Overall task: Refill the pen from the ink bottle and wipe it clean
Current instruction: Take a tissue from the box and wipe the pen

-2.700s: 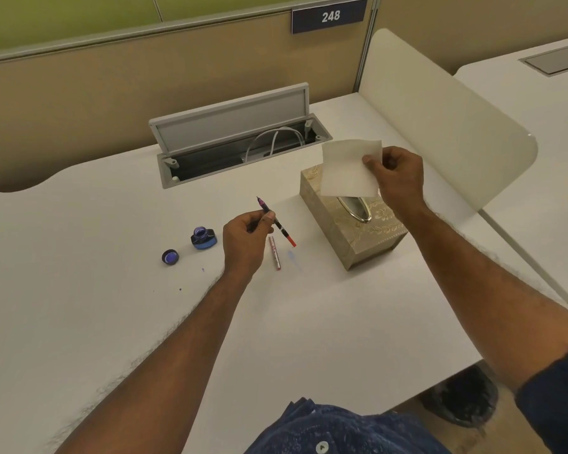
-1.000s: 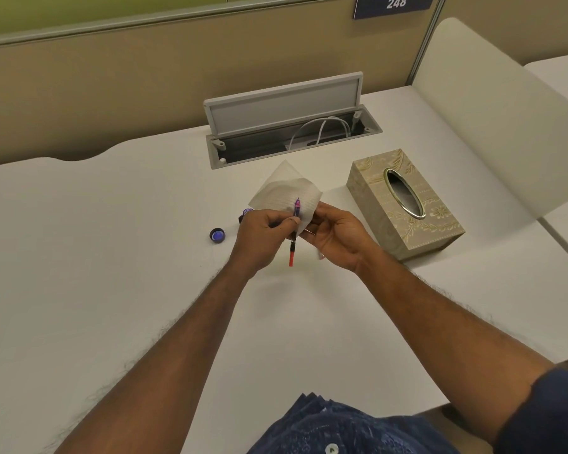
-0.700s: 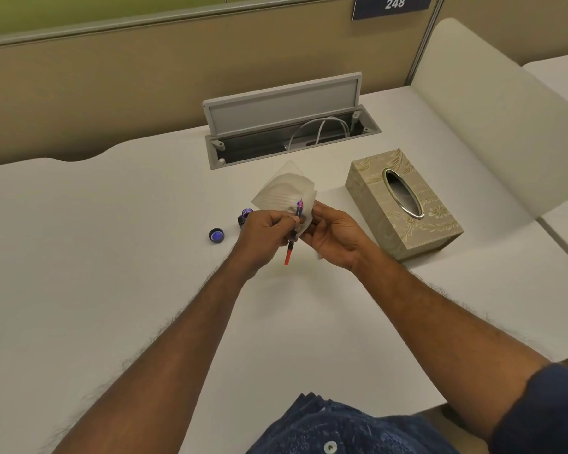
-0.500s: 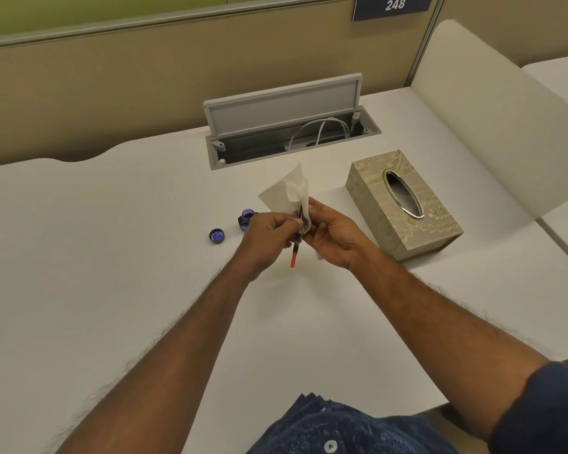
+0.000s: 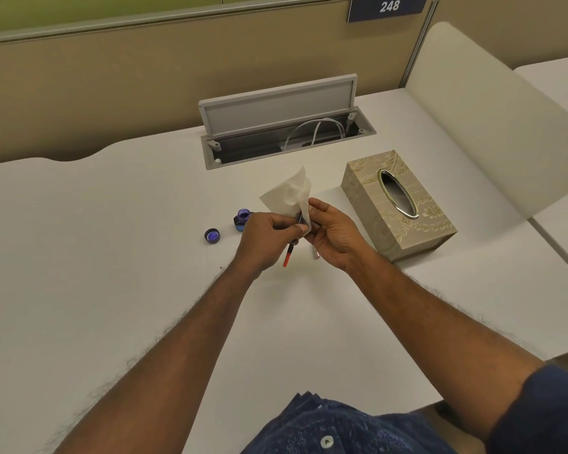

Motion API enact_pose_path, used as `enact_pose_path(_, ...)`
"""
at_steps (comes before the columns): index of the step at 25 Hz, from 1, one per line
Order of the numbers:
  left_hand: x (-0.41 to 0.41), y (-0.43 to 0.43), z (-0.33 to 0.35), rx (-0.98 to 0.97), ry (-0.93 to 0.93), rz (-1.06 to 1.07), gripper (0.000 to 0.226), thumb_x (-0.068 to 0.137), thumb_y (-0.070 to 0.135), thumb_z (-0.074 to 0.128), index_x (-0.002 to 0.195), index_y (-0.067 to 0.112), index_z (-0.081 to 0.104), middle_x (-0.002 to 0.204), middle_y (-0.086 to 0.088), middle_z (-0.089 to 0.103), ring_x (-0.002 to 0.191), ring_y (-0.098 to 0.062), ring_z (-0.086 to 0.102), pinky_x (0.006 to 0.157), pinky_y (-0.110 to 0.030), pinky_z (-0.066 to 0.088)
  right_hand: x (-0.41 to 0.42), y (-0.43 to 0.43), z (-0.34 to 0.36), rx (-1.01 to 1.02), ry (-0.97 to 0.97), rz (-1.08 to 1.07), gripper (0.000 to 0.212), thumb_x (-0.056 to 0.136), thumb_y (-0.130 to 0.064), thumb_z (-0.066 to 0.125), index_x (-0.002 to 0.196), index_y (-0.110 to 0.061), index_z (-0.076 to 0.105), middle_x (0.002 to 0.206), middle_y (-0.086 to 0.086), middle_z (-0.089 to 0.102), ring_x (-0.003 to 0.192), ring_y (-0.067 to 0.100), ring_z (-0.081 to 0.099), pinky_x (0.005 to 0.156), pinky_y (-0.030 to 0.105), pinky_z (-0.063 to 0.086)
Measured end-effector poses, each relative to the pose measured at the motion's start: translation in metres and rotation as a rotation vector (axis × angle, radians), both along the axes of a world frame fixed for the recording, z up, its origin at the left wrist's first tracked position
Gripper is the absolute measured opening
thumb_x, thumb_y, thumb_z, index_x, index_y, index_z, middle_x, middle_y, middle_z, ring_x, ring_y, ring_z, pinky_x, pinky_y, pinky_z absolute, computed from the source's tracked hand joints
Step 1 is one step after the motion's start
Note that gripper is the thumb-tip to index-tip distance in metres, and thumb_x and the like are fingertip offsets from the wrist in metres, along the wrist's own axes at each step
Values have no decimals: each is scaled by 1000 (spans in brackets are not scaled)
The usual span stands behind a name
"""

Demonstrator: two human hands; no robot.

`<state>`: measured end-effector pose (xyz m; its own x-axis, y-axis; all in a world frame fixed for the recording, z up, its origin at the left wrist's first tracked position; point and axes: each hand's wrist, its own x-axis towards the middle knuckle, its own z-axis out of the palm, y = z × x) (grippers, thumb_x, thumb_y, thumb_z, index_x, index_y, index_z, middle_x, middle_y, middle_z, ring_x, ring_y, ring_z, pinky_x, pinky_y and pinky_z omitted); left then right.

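Left hand (image 5: 267,239) has its fingers (image 5: 289,227) pinched on the pen (image 5: 287,257), holding it up off the desk, red end pointing down below the knuckles. The top part of the pen is buried in a white tissue (image 5: 291,194), so you can't see the nib at all. Right hand (image 5: 335,237) is pressed right up against the left, its fingers (image 5: 318,206) clamped on the tissue and folding it around the pen's upper end. The loose corner of the tissue sticks up above both sets of fingertips.

Just under the right palm there's a small pale piece peeking out on the desk (image 5: 112,273), can't tell what it is.

Right behind the left knuckles sits the ink bottle (image 5: 242,219), open, blue-purple ink showing in the mouth. Its cap (image 5: 212,235) lies a little further out to the left of that, inside facing up. No label I can read on either.

Out past the right hand is a gold patterned tissue box (image 5: 397,204) with an oval metal-rimmed slot. Further back from the fingers, an open cable hatch (image 5: 276,119) in the desk with a white cable (image 5: 312,131) looped inside. On the partition behind, a dark sign (image 5: 388,7) reading "248".
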<state>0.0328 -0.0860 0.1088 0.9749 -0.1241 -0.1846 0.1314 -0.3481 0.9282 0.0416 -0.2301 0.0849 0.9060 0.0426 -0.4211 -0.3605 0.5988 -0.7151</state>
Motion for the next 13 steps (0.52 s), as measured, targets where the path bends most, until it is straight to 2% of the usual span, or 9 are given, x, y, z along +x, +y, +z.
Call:
enact_pose_path(3, 0, -2, 1, 0, -5, -2, 19, 82, 27, 73, 98, 17, 77, 73, 6, 73, 67, -9, 70, 70, -22, 57, -1, 0, 0, -30, -16, -14, 19, 92, -4, 58, 110, -3, 62, 106, 13, 68, 86, 24, 71, 78, 33, 61)
enact_pose_path(8, 2, -1, 3, -91, 118, -23, 18, 88, 24, 66, 98, 13, 75, 80, -2, 73, 74, -14, 69, 73, -25, 56, -1, -2, -1, -42, -39, 23, 31, 94, -7, 55, 125, -1, 57, 120, 16, 65, 100, 29, 68, 89, 37, 56)
enact_pose_path(13, 2, 1, 5, -141, 189, -12, 13, 90, 23, 63, 92, 15, 74, 81, 0, 73, 77, -14, 68, 74, -25, 54, -1, -2, 0, -36, -69, 68, 26, 95, -7, 53, 120, -5, 60, 116, 12, 67, 98, 27, 70, 89, 38, 56)
